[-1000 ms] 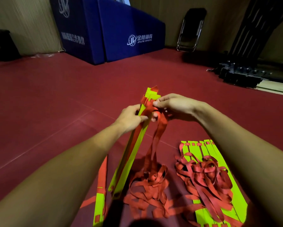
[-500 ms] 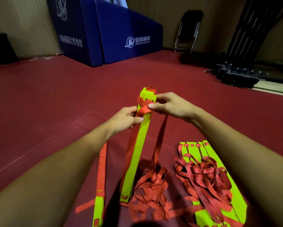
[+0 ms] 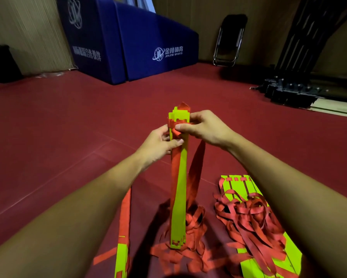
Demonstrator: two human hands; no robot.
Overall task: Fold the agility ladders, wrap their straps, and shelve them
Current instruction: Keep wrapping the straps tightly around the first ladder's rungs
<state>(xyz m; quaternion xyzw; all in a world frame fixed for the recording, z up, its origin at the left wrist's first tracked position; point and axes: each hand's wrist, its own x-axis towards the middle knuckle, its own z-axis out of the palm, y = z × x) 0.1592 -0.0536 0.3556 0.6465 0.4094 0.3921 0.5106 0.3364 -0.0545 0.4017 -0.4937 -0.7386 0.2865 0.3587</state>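
so you've got the folded ladder (image 3: 180, 177), a stack of yellow-green rungs, standing on end mid-shot. its bottom end is down on the red floor (image 3: 48, 137) and its top end is up between your hands. your left hand (image 3: 158, 144) is curled around the stack from the left just below the top, thumb laid across the front face, so it's gripping the rungs. your right hand (image 3: 205, 128) comes in from the right at the top, thumb and fingers pinching the red strap (image 3: 195, 169) where it's bunched around the stack. from there the strap hangs down the right side of the stack into a loose red pile (image 3: 192, 221) around its base. a bit of red pokes out above the top rung too.

near right, the second ladder (image 3: 238, 186) lies flat on the floor, rungs side by side, with its own strap tangle (image 3: 251, 215) heaped on top. near left there's a loose rung (image 3: 121, 257) on the floor with red strap running off its far end.

far side: a blue padded block (image 3: 148, 37) with white lettering, a folded black chair (image 3: 228, 39) leaning against the wall to its right, and a black metal frame (image 3: 289, 91) at far right. can't tell what that one is.
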